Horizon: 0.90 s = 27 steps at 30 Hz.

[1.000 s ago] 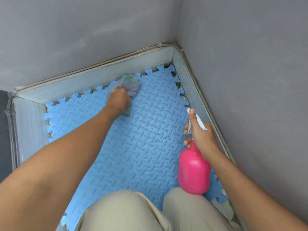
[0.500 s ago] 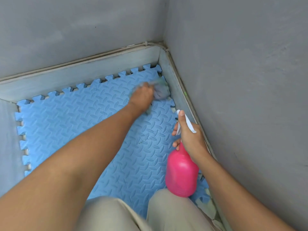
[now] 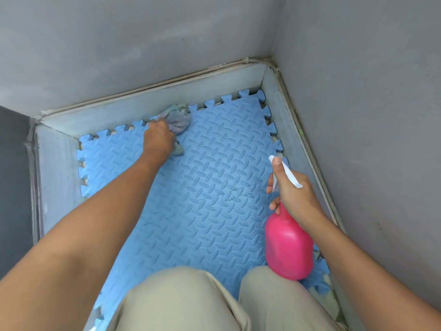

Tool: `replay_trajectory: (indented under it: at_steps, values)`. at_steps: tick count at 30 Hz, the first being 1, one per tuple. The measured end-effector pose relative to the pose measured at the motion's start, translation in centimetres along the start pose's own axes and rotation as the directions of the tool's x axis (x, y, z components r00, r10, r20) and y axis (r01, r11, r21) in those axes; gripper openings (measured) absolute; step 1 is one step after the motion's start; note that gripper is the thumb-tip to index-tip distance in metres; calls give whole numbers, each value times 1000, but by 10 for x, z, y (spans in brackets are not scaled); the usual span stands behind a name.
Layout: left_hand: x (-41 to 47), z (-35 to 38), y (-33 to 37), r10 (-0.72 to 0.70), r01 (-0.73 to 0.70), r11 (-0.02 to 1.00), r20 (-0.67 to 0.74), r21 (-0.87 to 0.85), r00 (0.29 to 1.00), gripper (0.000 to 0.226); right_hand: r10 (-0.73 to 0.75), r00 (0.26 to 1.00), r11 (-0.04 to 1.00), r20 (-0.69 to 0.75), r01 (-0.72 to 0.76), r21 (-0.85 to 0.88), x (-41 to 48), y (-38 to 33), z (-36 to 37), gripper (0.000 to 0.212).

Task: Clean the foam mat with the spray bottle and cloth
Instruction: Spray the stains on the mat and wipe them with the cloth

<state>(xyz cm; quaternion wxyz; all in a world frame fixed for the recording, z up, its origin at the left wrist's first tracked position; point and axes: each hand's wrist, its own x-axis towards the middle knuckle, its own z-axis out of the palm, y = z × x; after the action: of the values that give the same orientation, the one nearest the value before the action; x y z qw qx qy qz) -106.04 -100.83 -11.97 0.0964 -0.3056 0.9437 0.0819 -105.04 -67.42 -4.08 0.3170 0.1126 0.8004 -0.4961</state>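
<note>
A blue foam mat with puzzle-tooth edges lies on the floor in a wall corner. My left hand is closed on a crumpled grey cloth and presses it onto the mat near its far edge. My right hand grips the neck of a pink spray bottle with a white nozzle, held above the mat's right side. Thin dark scribble marks show on the mat's middle.
Grey walls meet at the far right corner, with pale skirting around the mat. A darker wall section stands on the left. My knees in beige trousers rest on the mat's near part.
My left hand has swept the cloth from the mat's far right corner back leftwards along the far edge. The right hand with the bottle has kept its pose.
</note>
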Motion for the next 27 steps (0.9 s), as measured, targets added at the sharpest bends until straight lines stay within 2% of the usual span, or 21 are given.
replay_trajectory:
  at_steps: [3, 5, 7, 8, 10, 14, 17, 18, 20, 24, 27]
  values:
    - [-7, 0, -92, -213, 213, 977, -16, -26, 977, 33, -24, 998, 996, 64, 29, -82, 0, -4, 14, 69]
    - [-24, 0, -151, -374, 374, 925, 3, -69, 927, 33, -55, 992, 984, 114, 73, -164, -3, -10, 29, 71]
    - [-50, 0, -188, -461, 461, 883, 29, -86, 887, 31, -91, 982, 965, 168, 129, -227, -5, -14, 47, 71]
    - [-64, 0, -195, -475, 476, 873, 37, -109, 879, 30, -106, 976, 956, 192, 153, -250, -5, -16, 57, 71]
    - [-92, 4, -188, -421, 419, 891, 28, -175, 907, 26, -128, 963, 940, 236, 194, -282, -5, -19, 79, 72]
    - [-152, 20, -147, -172, 181, 946, 57, -269, 983, 14, -116, 931, 915, 345, 235, -328, -13, -29, 120, 80]
    - [-184, 33, -142, -38, 57, 952, 69, -299, 997, 14, -87, 914, 901, 396, 241, -360, -25, -36, 145, 83]
    - [-188, 35, -146, -59, 76, 953, 66, -295, 996, 12, -68, 914, 900, 400, 229, -371, -29, -37, 152, 86]
    - [-194, 34, -158, -188, 196, 935, 54, -295, 981, 17, -29, 915, 900, 403, 200, -388, -38, -37, 166, 90]
    - [-206, 34, -182, -415, 392, 858, 4, -331, 910, 29, -33, 930, 878, 366, 202, -434, -52, -35, 176, 76]
    - [-212, 39, -196, -516, 473, 797, -17, -374, 856, 27, -48, 910, 838, 412, 262, -478, -61, -27, 176, 88]
